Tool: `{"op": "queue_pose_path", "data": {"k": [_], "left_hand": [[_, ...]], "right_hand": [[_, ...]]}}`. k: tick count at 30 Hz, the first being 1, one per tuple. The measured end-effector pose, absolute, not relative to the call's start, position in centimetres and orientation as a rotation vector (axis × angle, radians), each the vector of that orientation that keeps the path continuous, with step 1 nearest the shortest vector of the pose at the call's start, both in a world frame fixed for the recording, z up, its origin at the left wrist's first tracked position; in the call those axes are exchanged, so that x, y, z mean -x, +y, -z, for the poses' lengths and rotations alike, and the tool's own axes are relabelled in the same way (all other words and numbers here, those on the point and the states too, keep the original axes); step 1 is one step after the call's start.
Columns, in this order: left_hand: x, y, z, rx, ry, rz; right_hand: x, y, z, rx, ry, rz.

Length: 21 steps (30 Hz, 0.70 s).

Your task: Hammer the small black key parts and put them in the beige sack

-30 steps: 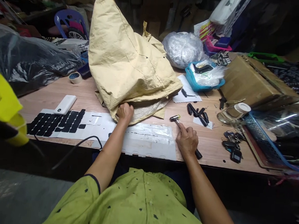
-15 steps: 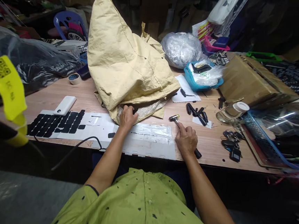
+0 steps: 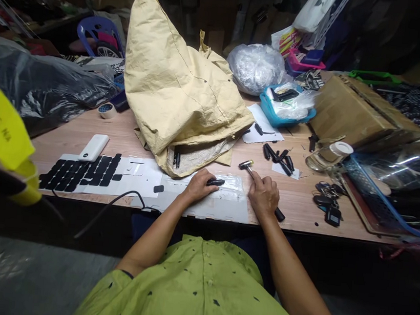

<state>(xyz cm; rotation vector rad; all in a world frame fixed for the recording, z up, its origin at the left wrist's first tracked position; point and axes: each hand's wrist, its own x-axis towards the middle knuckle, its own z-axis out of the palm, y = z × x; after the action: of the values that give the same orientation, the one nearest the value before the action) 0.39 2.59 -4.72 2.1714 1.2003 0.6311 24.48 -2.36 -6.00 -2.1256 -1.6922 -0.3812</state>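
Observation:
My left hand (image 3: 200, 186) is closed around a small black elongated part (image 3: 215, 182), just above a pale plastic-covered board (image 3: 224, 205) at the table's front edge. Fingers of my right hand (image 3: 264, 197) wrap the handle of a small hammer (image 3: 246, 164), its yellow-tipped metal head pointing away from me and its black grip end showing beside my wrist. In front of my left hand lies the mouth of a big tan sack (image 3: 179, 86), with more black parts (image 3: 176, 159) visible inside it. A loose black pad (image 3: 158, 189) lies left of the board.
Left are rows of black pads (image 3: 63, 174), a white power bank (image 3: 93, 148) and a tape roll (image 3: 106, 110). Black parts (image 3: 279, 157), keys (image 3: 327, 202), a glass jar (image 3: 329, 155) and a blue basket (image 3: 372, 191) lie right. Behind stand a teal basket (image 3: 286, 116) and a cardboard box (image 3: 357, 111).
My left hand has come out of the sack's mouth and moved right and toward me, with a black part in it. My right hand stays on the hammer.

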Motion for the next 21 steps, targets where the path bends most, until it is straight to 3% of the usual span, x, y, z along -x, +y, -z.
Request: {"op": "queue_pose_path", "data": {"k": [8, 16, 21], "left_hand": [[-0.6, 2.7, 5.2, -2.056, 1.254, -0.694], [-1.2, 2.7, 5.0, -1.969, 1.297, -0.706], [-1.5, 2.7, 4.9, -1.986, 1.276, -0.719]], "right_hand": [[-24.7, -3.3, 5.1, 2.032, -1.629, 0.101], [-20.0, -7.7, 3.7, 1.607, -1.742, -0.368], [-18.9, -8.4, 3.6, 1.563, -1.779, -0.403]]}}
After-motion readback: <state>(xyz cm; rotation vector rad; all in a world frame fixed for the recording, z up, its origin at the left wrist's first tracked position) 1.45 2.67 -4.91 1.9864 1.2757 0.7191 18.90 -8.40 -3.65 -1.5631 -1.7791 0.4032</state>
